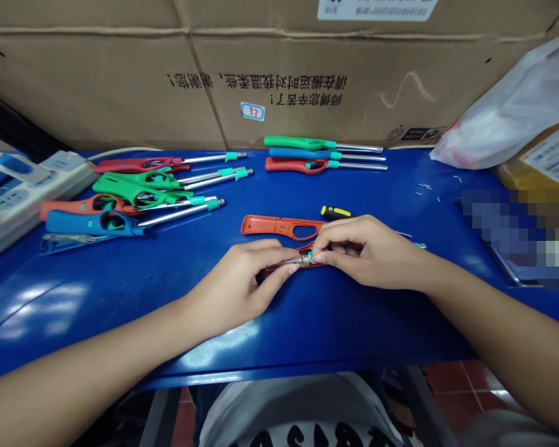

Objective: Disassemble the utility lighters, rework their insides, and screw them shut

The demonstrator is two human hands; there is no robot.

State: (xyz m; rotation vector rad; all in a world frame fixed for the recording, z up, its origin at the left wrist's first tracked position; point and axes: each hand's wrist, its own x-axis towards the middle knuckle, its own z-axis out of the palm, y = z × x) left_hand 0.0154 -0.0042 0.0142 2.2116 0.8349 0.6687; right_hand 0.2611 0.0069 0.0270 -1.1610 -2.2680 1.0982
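My left hand (256,276) pinches a clear fuel tank (286,262) of a gas lighter between thumb and fingers. Fingertips of my right hand (370,254) are closed at the tank's end, beside a small teal part (310,253); exactly what they grip is hidden. Beneath both hands lies an orange lighter half-shell (302,266), mostly covered. Just beyond it, the other orange half-shell (263,225) rests with its inner side up. A black and yellow screwdriver (338,213) lies behind my right hand, its shaft partly hidden.
Several lighters (97,222) in mixed colours lie at left, near a white power strip (35,186). Three assembled lighters (302,153) sit at the back against a cardboard box (121,74). Small screws (423,186), a blurred dark object (507,242) and a plastic bag (507,105) are at right.
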